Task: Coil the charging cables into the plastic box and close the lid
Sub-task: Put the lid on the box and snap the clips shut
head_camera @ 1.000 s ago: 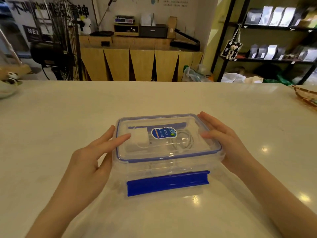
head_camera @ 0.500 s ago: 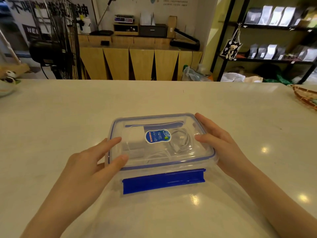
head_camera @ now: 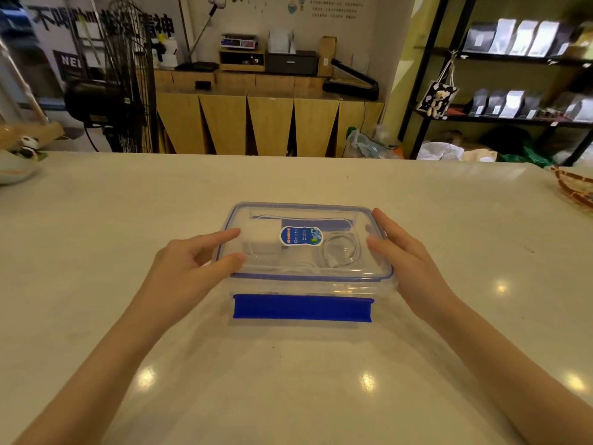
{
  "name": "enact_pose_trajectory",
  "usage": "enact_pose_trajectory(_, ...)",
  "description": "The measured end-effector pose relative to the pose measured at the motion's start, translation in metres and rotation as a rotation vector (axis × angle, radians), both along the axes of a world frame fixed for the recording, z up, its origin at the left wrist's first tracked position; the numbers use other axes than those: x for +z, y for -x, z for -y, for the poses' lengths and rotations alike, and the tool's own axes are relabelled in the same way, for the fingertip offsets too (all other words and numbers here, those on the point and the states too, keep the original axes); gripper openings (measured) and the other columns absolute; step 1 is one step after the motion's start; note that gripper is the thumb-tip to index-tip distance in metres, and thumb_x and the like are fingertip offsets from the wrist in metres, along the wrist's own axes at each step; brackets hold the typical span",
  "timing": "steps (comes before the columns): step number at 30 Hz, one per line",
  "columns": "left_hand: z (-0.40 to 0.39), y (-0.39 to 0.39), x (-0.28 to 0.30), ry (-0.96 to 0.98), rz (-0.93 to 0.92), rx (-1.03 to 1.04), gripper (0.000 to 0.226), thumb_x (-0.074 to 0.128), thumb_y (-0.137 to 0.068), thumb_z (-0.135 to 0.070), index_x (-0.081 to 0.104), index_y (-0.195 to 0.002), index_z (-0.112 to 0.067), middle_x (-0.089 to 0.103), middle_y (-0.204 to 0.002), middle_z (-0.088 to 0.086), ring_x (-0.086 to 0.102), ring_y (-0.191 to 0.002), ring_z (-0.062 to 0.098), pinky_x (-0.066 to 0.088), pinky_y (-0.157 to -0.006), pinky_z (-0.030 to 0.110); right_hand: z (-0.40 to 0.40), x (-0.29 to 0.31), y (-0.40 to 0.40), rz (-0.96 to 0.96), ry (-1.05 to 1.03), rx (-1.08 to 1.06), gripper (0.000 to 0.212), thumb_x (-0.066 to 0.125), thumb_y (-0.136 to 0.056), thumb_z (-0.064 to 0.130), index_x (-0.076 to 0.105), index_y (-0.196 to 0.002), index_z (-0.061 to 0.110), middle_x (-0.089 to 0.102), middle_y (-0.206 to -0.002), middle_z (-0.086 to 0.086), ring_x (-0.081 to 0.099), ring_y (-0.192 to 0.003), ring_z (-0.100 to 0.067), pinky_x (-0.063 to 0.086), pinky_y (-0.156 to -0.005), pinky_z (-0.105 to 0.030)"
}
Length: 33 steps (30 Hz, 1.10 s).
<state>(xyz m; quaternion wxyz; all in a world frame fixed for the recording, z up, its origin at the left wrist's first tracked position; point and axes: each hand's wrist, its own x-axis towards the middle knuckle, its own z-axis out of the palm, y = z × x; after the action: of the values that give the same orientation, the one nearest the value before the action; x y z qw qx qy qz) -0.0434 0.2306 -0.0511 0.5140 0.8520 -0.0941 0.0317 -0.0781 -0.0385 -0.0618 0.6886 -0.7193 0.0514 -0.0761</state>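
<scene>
left hand (head_camera: 186,268): bare, no rings seen | right hand (head_camera: 407,261): bare | forearms: apparently sleeveless to frame edge

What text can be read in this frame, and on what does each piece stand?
"NEL", cut off: dark sign behind the fan.
Large dark characters on the wall banner: partly hidden, not reliably readable.
Blue sticker on the box lid: print too small.
Wall poster: too small.

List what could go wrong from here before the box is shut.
1. The blue latch at the near side may not be snapped yet, so the lid could lift off.
2. The left hand and right hand press only the ends; the middle may stay unseated.
3. The coiled cable could spring up against the lid.
</scene>
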Motion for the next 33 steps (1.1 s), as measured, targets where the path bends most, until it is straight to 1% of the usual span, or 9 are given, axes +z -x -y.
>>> enact_pose_trajectory(2, 0.002, 0.002, -0.001, 0.042, 0.049, 0.004, 0.027, 0.065, -0.079, -0.026, 0.06, -0.095, -0.047, 0.063, -0.084, -0.013, 0.059, -0.082, -0.003, 0.044, -0.052, 0.005, 0.003, 0.001, 0.0, 0.004, 0.028, 0.047, 0.051, 0.049, -0.089, 0.027, 0.032, -0.136, 0.035, 0.053, -0.114, 0.023, 0.062, -0.093, 0.004, 0.054, -0.059, -0.015)
enact_pose_trajectory(4, 0.004, 0.005, -0.001, 0.062, 0.095, 0.013, 0.026, 0.063, -0.081, -0.019, 0.063, -0.093, -0.042, 0.062, -0.065, -0.008, 0.058, -0.068, -0.016, 0.04, -0.048, -0.001, 0.006, 0.002, 0.0, 0.0, 0.045, 0.08, 0.055, 0.052, -0.085, 0.031, 0.032, -0.135, 0.036, 0.053, -0.107, 0.03, 0.06, -0.089, 0.013, 0.053, -0.059, -0.013)
enact_pose_trajectory(6, 0.005, 0.006, -0.001, 0.072, 0.123, 0.037, 0.028, 0.063, -0.08, -0.018, 0.063, -0.086, -0.045, 0.062, -0.074, -0.022, 0.056, -0.068, -0.022, 0.042, -0.053, -0.001, 0.009, 0.003, -0.001, 0.001, 0.044, 0.087, 0.055, 0.054, -0.083, 0.031, 0.035, -0.134, 0.036, 0.054, -0.107, 0.029, 0.062, -0.091, 0.009, 0.054, -0.06, -0.015)
enact_pose_trajectory(10, 0.006, 0.005, -0.002, 0.09, 0.186, 0.131, 0.03, 0.063, -0.079, -0.018, 0.062, -0.077, -0.048, 0.063, -0.079, -0.023, 0.058, -0.072, -0.018, 0.048, -0.059, 0.009, 0.005, 0.003, -0.005, 0.013, 0.077, 0.046, 0.05, 0.051, -0.088, 0.028, 0.034, -0.134, 0.037, 0.051, -0.114, 0.023, 0.061, -0.097, -0.003, 0.056, -0.062, -0.017)
enact_pose_trajectory(14, 0.008, 0.005, -0.006, 0.09, 0.196, 0.17, 0.031, 0.063, -0.079, -0.02, 0.059, -0.078, -0.05, 0.061, -0.08, -0.024, 0.06, -0.074, -0.009, 0.047, -0.061, 0.015, 0.004, 0.002, -0.006, 0.042, 0.128, 0.018, 0.048, 0.052, -0.088, 0.027, 0.037, -0.131, 0.04, 0.046, -0.108, 0.034, 0.058, -0.088, 0.015, 0.053, -0.059, -0.013)
enact_pose_trajectory(19, 0.008, 0.002, -0.005, 0.146, 0.181, 0.145, 0.036, 0.064, -0.079, -0.016, 0.058, -0.09, -0.049, 0.063, -0.085, -0.019, 0.06, -0.075, -0.017, 0.05, -0.057, 0.008, 0.003, 0.001, -0.009, 0.068, 0.122, 0.013, 0.041, 0.05, -0.09, 0.021, 0.038, -0.123, 0.044, 0.047, -0.107, 0.034, 0.058, -0.085, 0.018, 0.051, -0.055, -0.011)
enact_pose_trajectory(24, 0.011, 0.006, -0.012, 0.056, 0.216, 0.183, 0.028, 0.057, -0.084, -0.02, 0.063, -0.11, -0.028, 0.064, -0.1, -0.006, 0.062, -0.087, 0.012, 0.047, -0.062, 0.019, 0.003, 0.0, -0.007, 0.096, 0.103, 0.005, 0.039, 0.046, -0.092, 0.015, 0.041, -0.116, 0.044, 0.052, -0.106, 0.032, 0.059, -0.087, 0.015, 0.05, -0.055, -0.01)
enact_pose_trajectory(29, 0.01, 0.008, -0.01, -0.019, 0.244, 0.18, 0.029, 0.056, -0.084, -0.023, 0.061, -0.113, -0.027, 0.06, -0.098, -0.011, 0.055, -0.062, -0.019, 0.045, -0.056, 0.018, 0.004, -0.002, -0.009, 0.078, 0.129, -0.012, 0.041, 0.046, -0.092, 0.015, 0.039, -0.124, 0.04, 0.05, -0.103, 0.033, 0.058, -0.082, 0.02, 0.049, -0.054, -0.008)
enact_pose_trajectory(33, 0.008, 0.005, -0.006, 0.042, 0.164, 0.19, 0.027, 0.061, -0.081, -0.021, 0.063, -0.102, -0.037, 0.063, -0.093, -0.014, 0.054, -0.061, -0.023, 0.045, -0.06, 0.014, 0.005, -0.002, -0.011, 0.044, 0.158, -0.005, 0.045, 0.045, -0.092, 0.015, 0.037, -0.133, 0.033, 0.048, -0.103, 0.033, 0.056, -0.08, 0.022, 0.049, -0.054, -0.007)
